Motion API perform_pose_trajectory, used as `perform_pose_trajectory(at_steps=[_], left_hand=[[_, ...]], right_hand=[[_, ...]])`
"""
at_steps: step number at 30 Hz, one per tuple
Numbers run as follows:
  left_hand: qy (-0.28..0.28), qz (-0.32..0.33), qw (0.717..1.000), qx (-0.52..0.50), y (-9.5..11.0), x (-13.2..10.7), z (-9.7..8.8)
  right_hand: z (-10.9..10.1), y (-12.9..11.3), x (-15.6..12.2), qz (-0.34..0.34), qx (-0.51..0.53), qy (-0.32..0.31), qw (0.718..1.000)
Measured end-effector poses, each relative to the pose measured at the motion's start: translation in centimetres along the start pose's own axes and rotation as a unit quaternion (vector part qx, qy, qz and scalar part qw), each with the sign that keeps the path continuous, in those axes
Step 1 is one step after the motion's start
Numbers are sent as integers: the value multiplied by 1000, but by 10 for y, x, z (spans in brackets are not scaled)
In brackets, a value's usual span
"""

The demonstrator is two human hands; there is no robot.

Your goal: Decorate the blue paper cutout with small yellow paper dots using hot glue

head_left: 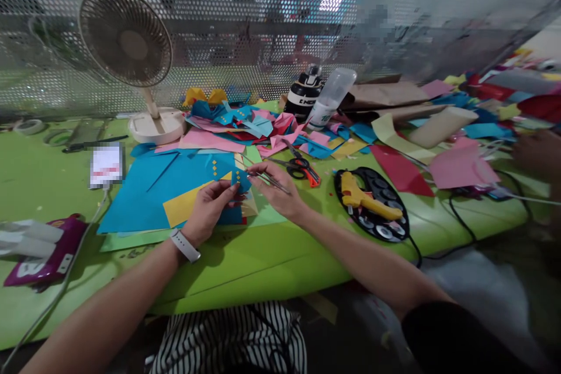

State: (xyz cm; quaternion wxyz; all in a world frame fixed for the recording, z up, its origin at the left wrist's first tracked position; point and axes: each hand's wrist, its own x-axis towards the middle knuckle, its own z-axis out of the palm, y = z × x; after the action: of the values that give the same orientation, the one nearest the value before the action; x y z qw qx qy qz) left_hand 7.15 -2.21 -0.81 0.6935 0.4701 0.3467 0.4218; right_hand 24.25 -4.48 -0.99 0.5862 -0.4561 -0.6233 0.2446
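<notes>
My left hand [205,209] pinches a small blue paper piece [243,181] that carries a row of little yellow diamonds. From the right, my right hand [281,194] grips metal tweezers [274,181], their tips close to that piece; whether they touch it is too small to tell. Beneath both hands lie blue paper sheets [131,201], with a yellow paper sheet [176,210] on top. Another blue part with yellow diamonds [214,168] rests just beyond my left fingers. Scissors with orange and black handles [304,169] lie past my right hand.
A yellow glue gun [368,198] rests on a black palette [405,222] at right. Behind are paper scraps [214,139], a black bottle [302,93], a clear bottle [333,93] and a fan [160,125]. Tissues [52,263] sit left. Another person's hand [537,152] shows far right.
</notes>
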Motion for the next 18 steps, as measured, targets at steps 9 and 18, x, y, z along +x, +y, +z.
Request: perform_pose_trajectory(at_steps=[9, 18], left_hand=[[2, 4, 1000, 20, 2, -1, -1], [10, 19, 999, 39, 2, 0, -1]], right_hand=[[0, 2, -1, -12, -9, -12, 1000], [1, -2, -3, -11, -23, -8, 1000]])
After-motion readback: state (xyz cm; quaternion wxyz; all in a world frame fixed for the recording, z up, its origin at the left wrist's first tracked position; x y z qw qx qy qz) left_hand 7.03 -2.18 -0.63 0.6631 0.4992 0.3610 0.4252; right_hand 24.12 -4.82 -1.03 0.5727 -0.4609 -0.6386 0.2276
